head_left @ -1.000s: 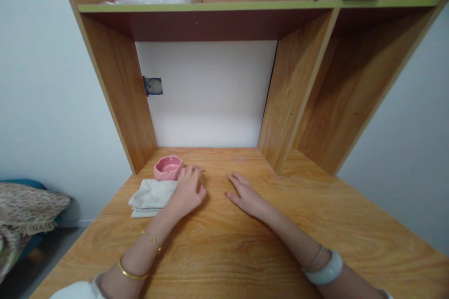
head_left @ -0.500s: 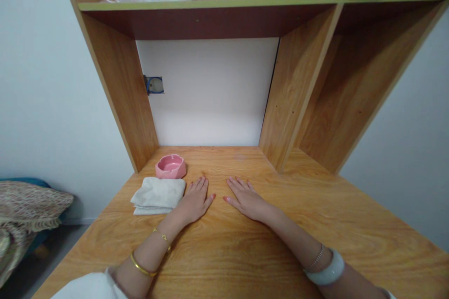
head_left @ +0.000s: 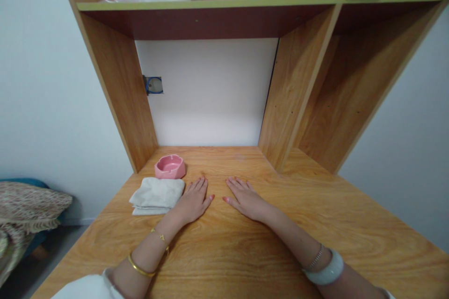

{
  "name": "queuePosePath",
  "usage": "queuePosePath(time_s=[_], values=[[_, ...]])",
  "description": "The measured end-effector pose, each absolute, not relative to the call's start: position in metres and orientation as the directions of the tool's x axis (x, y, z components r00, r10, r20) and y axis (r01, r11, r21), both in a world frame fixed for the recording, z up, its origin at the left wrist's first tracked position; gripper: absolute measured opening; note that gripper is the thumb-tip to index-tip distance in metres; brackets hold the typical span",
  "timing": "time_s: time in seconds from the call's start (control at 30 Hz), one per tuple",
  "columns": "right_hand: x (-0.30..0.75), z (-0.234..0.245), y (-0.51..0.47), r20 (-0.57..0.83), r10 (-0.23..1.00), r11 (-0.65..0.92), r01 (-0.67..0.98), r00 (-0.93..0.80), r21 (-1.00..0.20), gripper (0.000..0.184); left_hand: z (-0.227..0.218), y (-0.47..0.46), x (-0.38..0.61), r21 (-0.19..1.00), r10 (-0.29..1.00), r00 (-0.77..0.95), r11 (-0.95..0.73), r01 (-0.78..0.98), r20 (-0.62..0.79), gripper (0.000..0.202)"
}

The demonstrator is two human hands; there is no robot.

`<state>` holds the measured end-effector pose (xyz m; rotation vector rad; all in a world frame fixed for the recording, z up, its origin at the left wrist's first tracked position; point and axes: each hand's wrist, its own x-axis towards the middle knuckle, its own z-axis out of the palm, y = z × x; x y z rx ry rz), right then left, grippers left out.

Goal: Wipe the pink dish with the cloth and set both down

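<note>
Head view. I see my left hand (head_left: 191, 203) lying flat, palm down, on the bench (head_left: 245, 252), fingers (head_left: 199, 184) released and spread, grasping nothing. My right hand (head_left: 247, 198) lies flat in the same way just beside it, fingers released, a narrow strip of bare wood between the two thumbs. A folded cloth (head_left: 156, 195) sits just left of the left hand, its right edge touching or nearly touching the little finger; I cannot tell which. A pink ashtray (head_left: 170, 167) stands behind the cloth, just beyond its far edge, near the foot of the left upright (head_left: 119, 84). The right upright (head_left: 291, 88) meets the bench beyond the right hand, well apart from it. Bare bench runs from the right hand to the right edge, and between both forearms toward me. The shelf (head_left: 210, 4) spans overhead, high above both hands. The bench's left edge lies near the cloth.
</note>
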<state>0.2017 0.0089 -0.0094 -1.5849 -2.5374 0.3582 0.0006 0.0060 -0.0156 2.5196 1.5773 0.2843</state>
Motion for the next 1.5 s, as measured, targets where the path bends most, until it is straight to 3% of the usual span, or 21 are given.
queuePosePath(time_s=[0.57, 1.5], values=[[0.201, -0.0069, 0.0091, -0.056, 0.896, 0.42, 0.88, -0.441, -0.221, 0.073, -0.012, 0.0047, 0.0029, 0.117, 0.906, 0.422, -0.423, 0.899, 0.037, 0.061], [0.2013, -0.0068, 0.0086, -0.045, 0.897, 0.422, 0.88, -0.441, -0.217, 0.073, -0.0123, 0.0043, 0.0027, 0.121, 0.907, 0.42, -0.421, 0.899, 0.037, 0.061]])
